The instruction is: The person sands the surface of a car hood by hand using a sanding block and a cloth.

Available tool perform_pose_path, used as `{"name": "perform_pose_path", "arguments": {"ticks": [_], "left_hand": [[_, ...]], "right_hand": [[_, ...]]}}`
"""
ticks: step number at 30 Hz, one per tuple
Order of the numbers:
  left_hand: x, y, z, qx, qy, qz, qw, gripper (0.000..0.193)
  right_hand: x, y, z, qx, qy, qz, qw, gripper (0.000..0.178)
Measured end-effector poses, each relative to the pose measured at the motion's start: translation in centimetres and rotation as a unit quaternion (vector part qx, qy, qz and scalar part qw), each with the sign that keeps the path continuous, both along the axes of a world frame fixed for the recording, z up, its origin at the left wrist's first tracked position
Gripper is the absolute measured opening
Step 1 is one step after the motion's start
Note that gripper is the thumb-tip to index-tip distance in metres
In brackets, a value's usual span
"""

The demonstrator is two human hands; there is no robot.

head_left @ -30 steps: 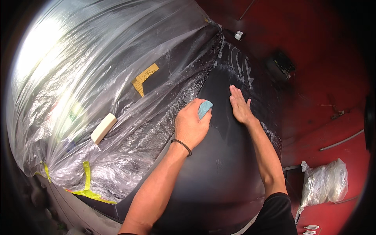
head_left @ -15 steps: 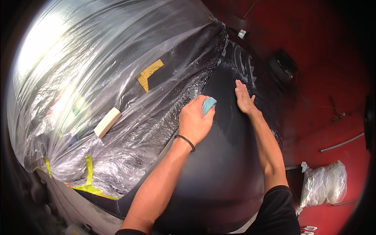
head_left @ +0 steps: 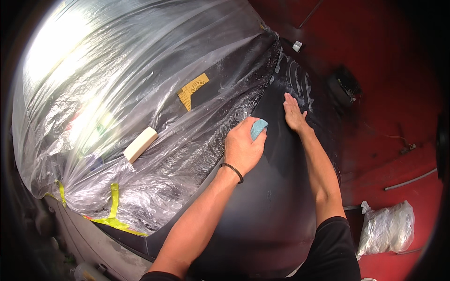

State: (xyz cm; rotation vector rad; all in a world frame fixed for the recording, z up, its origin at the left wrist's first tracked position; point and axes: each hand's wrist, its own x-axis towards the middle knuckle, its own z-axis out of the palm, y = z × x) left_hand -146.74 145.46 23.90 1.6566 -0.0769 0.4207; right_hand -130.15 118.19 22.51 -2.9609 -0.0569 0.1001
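My left hand, with a dark band at its wrist, is closed around a light-blue sponge. It is over the border between the clear plastic sheet and the dark vehicle panel. Fingers outstretched, my right hand lies flat on the panel's upper part, below some whitish wet-looking streaks. To the left of my hands, a cream block and a bent piece of brown-backed sandpaper rest on the sheet.
Yellow tape holds the sheet's lower edge. On the red floor at right are a plastic-wrapped bundle, a grey tube and a dark part with wires. A small white connector is near the panel's far end.
The view has shifted, so the sheet and panel appear farther right. My right hand has slid slightly farther up the panel. My left hand keeps its grip on the sponge.
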Motion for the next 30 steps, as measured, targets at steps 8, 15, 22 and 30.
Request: {"name": "perform_pose_path", "arguments": {"ticks": [8,15,22,30], "left_hand": [[0.4,3.3,-0.3,-0.156,0.010,0.086,0.984,0.022],[-0.5,0.7,0.8,-0.176,0.084,0.020,0.981,0.020],[-0.3,3.1,-0.1,-0.162,0.050,0.075,0.983,0.024],[-1.2,0.3,1.6,-0.108,0.036,0.002,0.993,0.021]], "right_hand": [[-16.7,9.9,2.7,-0.020,0.057,0.295,0.953,0.063],[0.1,2.3,0.9,-0.010,-0.009,0.035,0.999,0.063],[-18.3,11.9,0.6,0.024,0.012,0.275,0.961,0.064],[3.6,4.4,2.5,-0.041,-0.007,0.004,0.999,0.065]]}}
